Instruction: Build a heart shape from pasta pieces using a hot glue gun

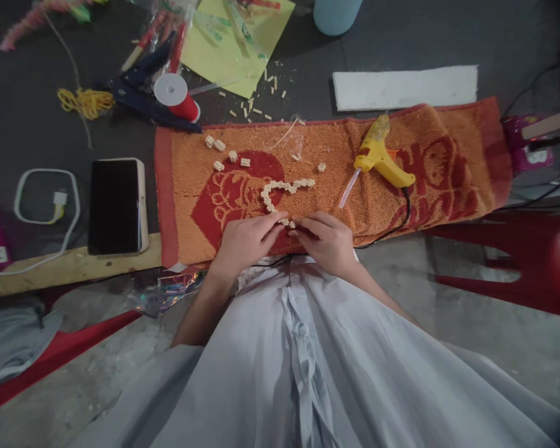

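Note:
A curved chain of small cream-coloured pieces (287, 186) lies on the orange and red towel (191, 162), its near end running between my hands. My left hand (251, 239) is closed, thumb and finger pinching the chain near that end. Just to the right, my right hand (325, 239) is closed too, its fingertips at the chain's tip; what exactly they pinch is too small to make out. Several loose cream pieces (219, 145) sit on the towel beyond my left hand, and a single one (322, 167) rests right of the chain.
A yellow glue gun (382, 155) with a clear stick at its tip lies on the towel, its cord running toward me. A phone (116, 205), a red thread spool (177, 96), yellow string (86, 104), a white strip (406, 88) and a blue cup (336, 15) surround it.

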Demonstrator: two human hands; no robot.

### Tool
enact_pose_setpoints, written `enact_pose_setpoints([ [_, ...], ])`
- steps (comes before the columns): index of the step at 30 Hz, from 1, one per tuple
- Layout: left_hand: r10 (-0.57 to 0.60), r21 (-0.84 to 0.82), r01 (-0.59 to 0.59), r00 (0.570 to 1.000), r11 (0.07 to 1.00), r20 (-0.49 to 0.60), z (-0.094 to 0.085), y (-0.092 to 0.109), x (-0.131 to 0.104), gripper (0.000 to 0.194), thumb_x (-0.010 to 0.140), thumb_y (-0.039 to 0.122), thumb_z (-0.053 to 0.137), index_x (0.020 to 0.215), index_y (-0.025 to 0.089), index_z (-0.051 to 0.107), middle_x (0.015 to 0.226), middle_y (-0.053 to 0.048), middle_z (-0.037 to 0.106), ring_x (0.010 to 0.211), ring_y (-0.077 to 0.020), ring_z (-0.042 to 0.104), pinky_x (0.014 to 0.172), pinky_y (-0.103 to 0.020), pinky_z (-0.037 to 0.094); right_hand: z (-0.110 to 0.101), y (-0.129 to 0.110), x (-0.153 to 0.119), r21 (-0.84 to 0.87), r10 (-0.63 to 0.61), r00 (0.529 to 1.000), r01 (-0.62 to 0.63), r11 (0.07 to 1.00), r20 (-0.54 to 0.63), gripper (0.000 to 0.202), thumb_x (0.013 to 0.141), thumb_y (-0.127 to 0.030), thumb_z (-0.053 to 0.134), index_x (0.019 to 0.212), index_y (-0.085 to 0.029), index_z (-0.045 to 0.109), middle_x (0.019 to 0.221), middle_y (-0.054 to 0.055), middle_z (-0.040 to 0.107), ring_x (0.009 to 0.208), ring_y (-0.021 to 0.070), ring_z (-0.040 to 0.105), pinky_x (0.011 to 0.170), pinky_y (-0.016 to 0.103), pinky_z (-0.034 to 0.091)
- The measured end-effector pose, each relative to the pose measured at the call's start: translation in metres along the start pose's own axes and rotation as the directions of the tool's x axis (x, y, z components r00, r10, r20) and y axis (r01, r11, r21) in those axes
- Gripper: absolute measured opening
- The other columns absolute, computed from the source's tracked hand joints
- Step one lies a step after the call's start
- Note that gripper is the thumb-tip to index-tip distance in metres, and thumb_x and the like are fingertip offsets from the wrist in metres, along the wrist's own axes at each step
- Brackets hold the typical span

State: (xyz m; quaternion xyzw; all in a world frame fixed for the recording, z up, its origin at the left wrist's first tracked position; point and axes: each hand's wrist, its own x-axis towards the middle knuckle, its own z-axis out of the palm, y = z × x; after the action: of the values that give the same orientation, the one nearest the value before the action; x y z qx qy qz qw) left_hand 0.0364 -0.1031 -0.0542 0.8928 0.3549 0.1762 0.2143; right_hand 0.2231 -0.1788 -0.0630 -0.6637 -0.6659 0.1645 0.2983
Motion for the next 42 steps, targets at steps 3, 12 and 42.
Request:
enact_pose_setpoints([
  [3, 0.041, 0.007, -0.041, 0.994, 0.999, -0.105, 0.001, 0.000, -0.004, 0.021, 0.096, 0.026, 0.055, 0.109, 0.020, 0.070, 0.092, 0.000, 0.079, 0.069, -0.0109, 0.071, 0.063, -0.021, 0.048, 0.000, 0.000, -0.001, -0.003, -0.010, 1.000, 0.010, 1.000, -0.019, 0.019, 0.092, -0.033, 0.063, 0.098, -0.021, 0.076, 0.086, 0.006, 0.072, 0.073, 0.0163, 0.065, 0.067, 0.028, 0.053],
  [12, 0.166, 0.154, -0.137, 0.968, 0.979, -0.191, 0.003, 0.003, -0.015, 0.020, 0.097, 0.028, 0.055, 0.097, 0.020, 0.074, 0.068, 0.003, 0.072, 0.057, -0.0101, 0.065, 0.058, -0.024, 0.043, 0.002, -0.001, -0.001, -0.009, -0.063, 0.995, 0.063, 0.998, -0.072, 0.019, 0.094, -0.031, 0.059, 0.093, -0.021, 0.076, 0.081, 0.005, 0.071, 0.071, 0.0153, 0.064, 0.065, 0.026, 0.051],
  [42, 0.163, 0.160, -0.139, 0.975, 0.977, -0.150, 0.005, 0.002, -0.015, 0.022, 0.098, 0.028, 0.054, 0.099, 0.021, 0.075, 0.065, 0.003, 0.069, 0.057, -0.0099, 0.062, 0.056, -0.026, 0.040, 0.009, -0.005, -0.008, -0.066, 0.039, 0.993, -0.046, 0.997, -0.108, 0.020, 0.093, -0.039, 0.061, 0.093, -0.022, 0.072, 0.089, 0.006, 0.069, 0.086, 0.0206, 0.054, 0.080, 0.037, 0.041],
])
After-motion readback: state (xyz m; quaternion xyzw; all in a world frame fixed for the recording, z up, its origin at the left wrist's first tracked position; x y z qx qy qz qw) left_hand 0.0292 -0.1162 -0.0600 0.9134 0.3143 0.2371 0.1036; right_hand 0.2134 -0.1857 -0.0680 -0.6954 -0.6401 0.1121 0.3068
